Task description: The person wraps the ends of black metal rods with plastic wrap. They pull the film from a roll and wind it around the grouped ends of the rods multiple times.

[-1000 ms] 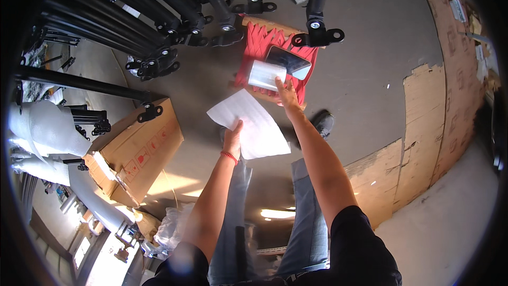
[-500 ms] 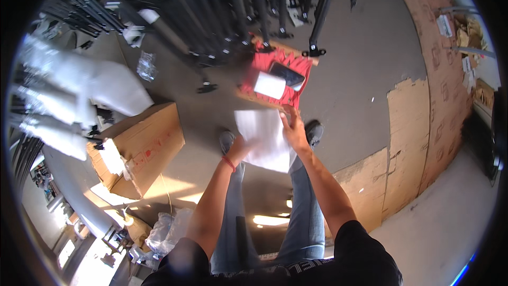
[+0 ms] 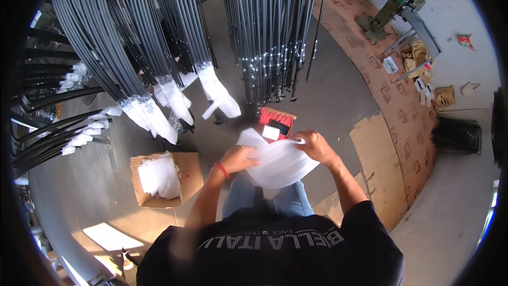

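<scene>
A thin, soft white foam sheet (image 3: 283,168) hangs between my two hands in front of my legs, its lower edge sagging in a curve. My left hand (image 3: 241,159), below a red bracelet, grips the left side of the sheet. At the upper right corner my right hand (image 3: 316,147) pinches the edge with bent fingers. Just beyond the sheet is a red-covered stool-like piece (image 3: 267,118). A black phone (image 3: 280,127) and a small white block-shaped thing (image 3: 270,133) lie on it, partly hidden by the sheet.
An open cardboard box (image 3: 191,176) with white foam sheets (image 3: 159,176) stands at the left. Ahead hang bundles of black rods (image 3: 270,37), some with white-wrapped ends (image 3: 219,95). Flattened cardboard (image 3: 378,153) lies at right; a green machine (image 3: 389,13) stands beyond.
My view has lifted, so the rods and the far wall show more fully. The white sheet has been spread wider, and my hands are farther apart.
</scene>
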Motion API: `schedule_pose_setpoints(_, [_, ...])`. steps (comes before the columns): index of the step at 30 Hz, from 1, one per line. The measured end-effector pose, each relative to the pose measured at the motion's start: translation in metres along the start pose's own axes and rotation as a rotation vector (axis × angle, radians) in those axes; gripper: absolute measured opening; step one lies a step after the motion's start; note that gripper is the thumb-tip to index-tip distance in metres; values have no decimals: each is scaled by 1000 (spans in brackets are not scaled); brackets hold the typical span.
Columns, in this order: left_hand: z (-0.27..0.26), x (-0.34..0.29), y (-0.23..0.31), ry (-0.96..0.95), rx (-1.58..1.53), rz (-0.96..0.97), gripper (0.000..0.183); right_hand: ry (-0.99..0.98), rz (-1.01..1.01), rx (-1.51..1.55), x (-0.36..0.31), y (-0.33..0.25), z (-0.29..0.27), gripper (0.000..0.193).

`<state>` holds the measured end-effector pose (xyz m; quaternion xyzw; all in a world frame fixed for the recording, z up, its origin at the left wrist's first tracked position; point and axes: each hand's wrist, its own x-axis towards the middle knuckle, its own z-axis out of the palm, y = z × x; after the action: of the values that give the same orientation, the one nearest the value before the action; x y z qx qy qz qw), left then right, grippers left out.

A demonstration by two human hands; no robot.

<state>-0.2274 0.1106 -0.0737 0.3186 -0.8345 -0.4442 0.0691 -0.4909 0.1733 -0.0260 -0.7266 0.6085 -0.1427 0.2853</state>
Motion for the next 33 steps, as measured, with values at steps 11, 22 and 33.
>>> schedule_pose_setpoints(11, [-80,39,100,-3,165,104,22,67,-123,-181,23,-80,-45,24])
schedule_pose_setpoints(22, [-183,238,-2,987,-306,-258,90,-100,-133,-238,111,27,-74,24])
schedule_pose_setpoints(33, [-187,256,-61,891,-142,-332,45,-208,-244,-110,135,32,-58,24])
